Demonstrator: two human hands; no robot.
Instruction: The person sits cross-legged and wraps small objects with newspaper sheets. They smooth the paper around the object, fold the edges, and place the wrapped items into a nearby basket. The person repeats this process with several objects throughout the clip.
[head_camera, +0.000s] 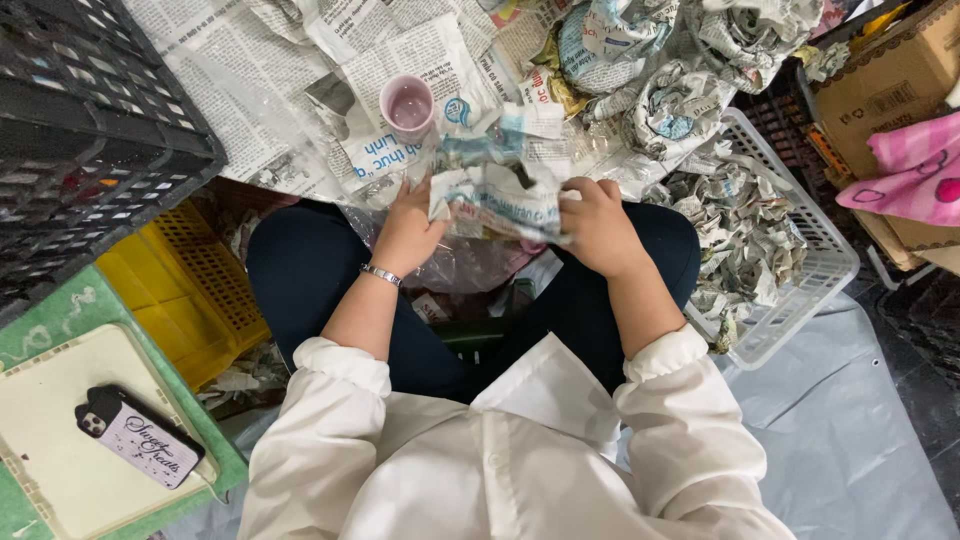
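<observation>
Both of my hands grip a crumpled bundle of newspaper (500, 180) held over my lap. My left hand (408, 228), with a silver bracelet at the wrist, clasps the bundle's left edge. My right hand (597, 225) closes on its right side. What the paper wraps is hidden. A small pink cup (407, 105) stands upright on spread newspaper sheets (260, 90) just beyond the bundle. Clear plastic film (460, 262) lies under the bundle on my knees.
A black plastic crate (90, 130) sits at the left above a yellow crate (190, 290). A white basket (800, 250) of newspaper-wrapped items stands at the right, cardboard boxes (890, 80) beyond. A phone (140, 436) rests on a green-edged tray (60, 420) at lower left.
</observation>
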